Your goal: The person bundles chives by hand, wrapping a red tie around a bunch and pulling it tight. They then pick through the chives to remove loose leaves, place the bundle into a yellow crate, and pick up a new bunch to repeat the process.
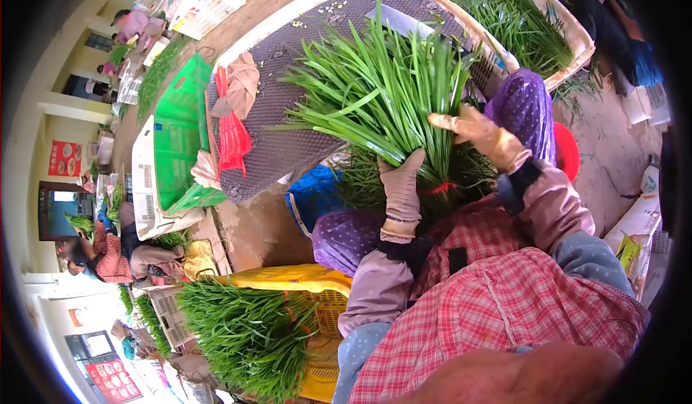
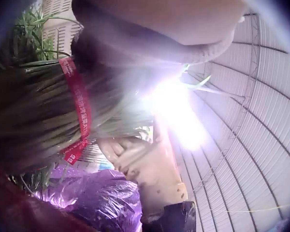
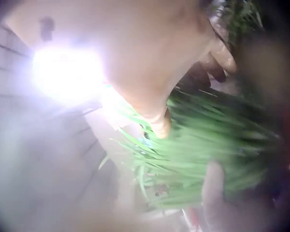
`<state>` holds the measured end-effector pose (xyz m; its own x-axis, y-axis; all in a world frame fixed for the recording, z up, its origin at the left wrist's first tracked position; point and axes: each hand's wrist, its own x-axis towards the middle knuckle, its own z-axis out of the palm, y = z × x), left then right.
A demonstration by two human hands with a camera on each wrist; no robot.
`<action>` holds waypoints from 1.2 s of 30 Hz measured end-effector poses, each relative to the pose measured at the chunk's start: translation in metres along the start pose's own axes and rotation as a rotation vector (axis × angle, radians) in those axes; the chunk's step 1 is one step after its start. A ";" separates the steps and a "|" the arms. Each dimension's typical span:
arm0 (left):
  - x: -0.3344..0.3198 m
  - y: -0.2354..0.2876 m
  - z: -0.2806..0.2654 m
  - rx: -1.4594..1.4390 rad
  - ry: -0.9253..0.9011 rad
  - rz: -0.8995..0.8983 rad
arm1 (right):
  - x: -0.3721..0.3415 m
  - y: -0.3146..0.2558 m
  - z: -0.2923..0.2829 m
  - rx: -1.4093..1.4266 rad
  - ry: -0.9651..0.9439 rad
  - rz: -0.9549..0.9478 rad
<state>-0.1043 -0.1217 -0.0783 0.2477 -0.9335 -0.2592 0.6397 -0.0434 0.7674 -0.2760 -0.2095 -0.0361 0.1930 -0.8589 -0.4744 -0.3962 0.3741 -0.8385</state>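
Note:
A big bundle of green chives (image 1: 389, 90) fans out over the person's lap, its leaf tips pointing away toward the table. Low around its stems runs a red band (image 1: 441, 188), printed with white characters in the left wrist view. The gloved left hand (image 1: 401, 191) grips the bundle just above that band, its far fingers hidden behind the leaves. At the bundle's right side is the gloved right hand (image 1: 490, 141), fingers extended and lying against the leaves. In the right wrist view the right hand's thumb and fingers (image 3: 159, 125) stand apart over the leaves, partly blurred.
A dark mat-topped table (image 1: 288, 80) stands ahead, with red strips (image 1: 232, 134) and a cloth at its left edge. Chives fill a crate (image 1: 504, 29) at upper right and a yellow basket (image 1: 328, 310) at lower left. A green-lined crate (image 1: 187, 134) stands left. A red bucket (image 1: 567, 152) is at right.

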 end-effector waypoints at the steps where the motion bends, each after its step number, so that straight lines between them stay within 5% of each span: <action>1: -0.001 -0.001 0.002 0.026 0.038 0.031 | -0.001 0.001 -0.008 0.012 0.143 -0.281; 2: 0.000 -0.003 0.003 0.017 0.038 0.030 | -0.003 0.002 -0.015 0.023 0.282 -0.561; 4: 0.003 -0.008 0.003 0.130 0.078 0.058 | -0.037 -0.037 -0.030 -0.540 0.679 -0.486; 5: 0.002 -0.009 0.005 0.105 0.095 0.041 | -0.047 -0.049 -0.026 -0.522 0.702 -0.632; 8: 0.006 -0.016 0.006 0.123 0.109 0.023 | -0.057 -0.082 0.001 -0.721 0.312 -1.175; 10: 0.008 -0.018 0.006 0.048 0.088 0.011 | -0.049 -0.097 0.022 -0.895 0.107 -1.100; 14: 0.008 -0.022 0.005 0.026 0.057 0.045 | -0.001 -0.096 0.031 -1.295 0.127 -0.966; 19: 0.012 -0.026 0.001 0.004 0.068 0.047 | 0.008 -0.089 0.029 -1.411 0.077 -1.062; 23: 0.014 -0.025 0.002 0.045 0.064 0.053 | 0.009 -0.082 0.026 -1.245 0.129 -1.221; 30: 0.013 -0.025 0.001 0.067 0.078 0.037 | 0.020 -0.076 0.032 -1.178 0.012 -1.069; 32: 0.015 -0.026 -0.002 0.071 0.067 0.039 | 0.024 -0.069 0.031 -0.418 -0.082 -0.973; 33: 0.014 -0.024 -0.001 0.051 0.043 0.045 | 0.019 -0.078 0.024 -0.054 -0.171 -0.754; 34: 0.011 -0.022 0.001 0.029 0.023 0.048 | 0.013 -0.082 0.019 -0.057 -0.180 -0.753; 36: 0.015 -0.025 -0.002 0.018 0.014 0.025 | 0.002 -0.085 0.014 0.027 -0.495 -0.613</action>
<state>-0.1150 -0.1334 -0.1028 0.2733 -0.9294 -0.2480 0.6197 -0.0270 0.7843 -0.2291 -0.2384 0.0305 0.7501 -0.6611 0.0160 -0.0691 -0.1024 -0.9923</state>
